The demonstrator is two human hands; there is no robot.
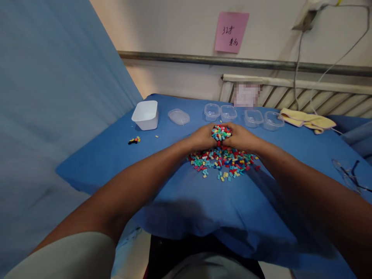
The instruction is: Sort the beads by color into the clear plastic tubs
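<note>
Two bare hands fill the middle of my head-camera feed: the left hand (205, 137) and the right hand (240, 137) are cupped toward each other, their palms curved around a handful of small bricks (221, 133). I cannot tell whether the fingers interlock on the far side. Red, yellow, teal and light blue show in the gap between them. Just below, I see a loose pile (232, 162) of the same bricks, spread over the blue-covered desk (104, 155).

To the left of the pile lies a little cluster (134, 140) of black, yellow and orange pieces (one yellow piece (157, 136) sits apart from it). Behind that cluster stands a white tub (149, 122), with a clear lid (179, 117) to its right. Farther along the back, I count four clear containers (212, 113) in two pairs, then a yellow cloth (302, 119). Eyeglasses (352, 179) rest near the right edge.
</note>
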